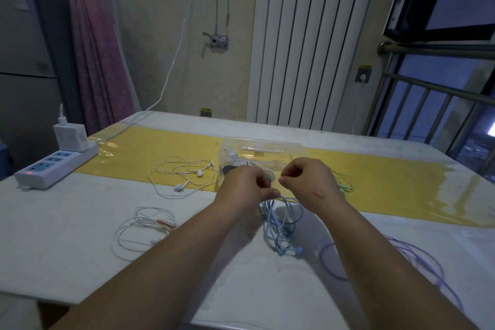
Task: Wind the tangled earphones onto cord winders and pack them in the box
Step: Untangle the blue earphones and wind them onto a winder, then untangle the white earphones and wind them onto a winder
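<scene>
The step in hand, as I judge it, is to free the blue earphones from their knot before any winding. They hang in a loose bundle just in front of the clear box, with the buds lowest, touching the table.

The left hand is just in front of the box, and its thumb and forefinger pinch the top of the blue cord. The right hand is beside it, also in front of the box. Its fingers are curled and the thumb meets the forefinger, but I cannot tell if a strand is between them.

To do it well, I would keep the bundle lifted so the loops fall open. It is better to draw one strand out slowly than to pull hard, because a hard pull makes the knot tighter. It is also wise to find the plug end first and follow it.

The white earphones lie to the left of the box and the purple earphones lie well in front of it to the right, so the blue cord should stay apart from both. Small white and dark pieces lie inside the box, perhaps winders.
</scene>
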Demonstrator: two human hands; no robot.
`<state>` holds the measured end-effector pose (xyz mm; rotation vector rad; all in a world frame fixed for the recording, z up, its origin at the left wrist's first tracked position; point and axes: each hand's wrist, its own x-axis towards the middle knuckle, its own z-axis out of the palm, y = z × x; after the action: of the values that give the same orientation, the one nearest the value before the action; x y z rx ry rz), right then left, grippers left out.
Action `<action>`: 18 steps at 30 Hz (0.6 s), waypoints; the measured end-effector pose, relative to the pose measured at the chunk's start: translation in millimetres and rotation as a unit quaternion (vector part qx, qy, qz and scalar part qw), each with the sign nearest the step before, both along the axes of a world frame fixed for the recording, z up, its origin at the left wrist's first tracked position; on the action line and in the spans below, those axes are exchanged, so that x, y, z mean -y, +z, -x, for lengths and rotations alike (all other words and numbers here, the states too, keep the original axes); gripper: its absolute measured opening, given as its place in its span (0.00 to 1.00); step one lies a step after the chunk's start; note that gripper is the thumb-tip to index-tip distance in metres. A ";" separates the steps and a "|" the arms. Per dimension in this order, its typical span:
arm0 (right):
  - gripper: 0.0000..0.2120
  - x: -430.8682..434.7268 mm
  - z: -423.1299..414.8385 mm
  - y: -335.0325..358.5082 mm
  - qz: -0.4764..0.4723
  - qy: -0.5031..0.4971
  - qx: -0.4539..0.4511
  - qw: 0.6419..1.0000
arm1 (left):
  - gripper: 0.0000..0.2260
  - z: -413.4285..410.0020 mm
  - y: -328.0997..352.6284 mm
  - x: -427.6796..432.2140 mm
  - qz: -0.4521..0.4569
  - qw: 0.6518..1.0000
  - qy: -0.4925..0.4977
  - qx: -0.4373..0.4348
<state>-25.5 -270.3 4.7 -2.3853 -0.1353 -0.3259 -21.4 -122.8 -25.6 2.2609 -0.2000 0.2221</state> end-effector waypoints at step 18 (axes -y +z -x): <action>0.05 -30.0 -9.3 3.6 -0.005 0.048 0.019 0.999 | 0.10 9.9 12.3 -40.2 0.080 0.994 0.069 0.029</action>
<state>-16.3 -240.3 8.2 -2.3544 -0.2640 -0.3264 -31.3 -82.7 -13.3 2.1117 -0.0536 0.3648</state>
